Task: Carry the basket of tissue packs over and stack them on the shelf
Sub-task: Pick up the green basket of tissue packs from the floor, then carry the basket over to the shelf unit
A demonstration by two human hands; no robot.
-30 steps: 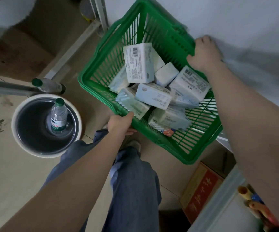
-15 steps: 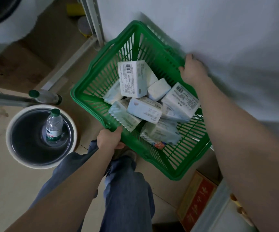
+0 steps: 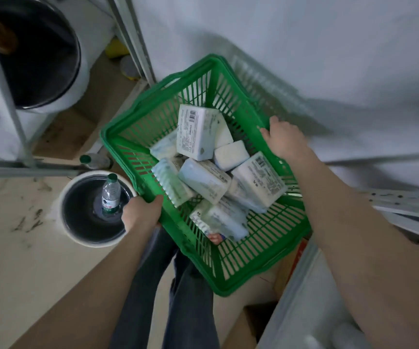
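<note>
A person is carrying the green basket in the air above the floor, the left hand clamping its near-left rim and the right hand gripping the opposite rim, probably to keep the load level. The tissue packs are lying jumbled across the basket's bottom. Below, a water bottle is standing in a round bucket on scuffed beige floor, beside a white wall.
</note>
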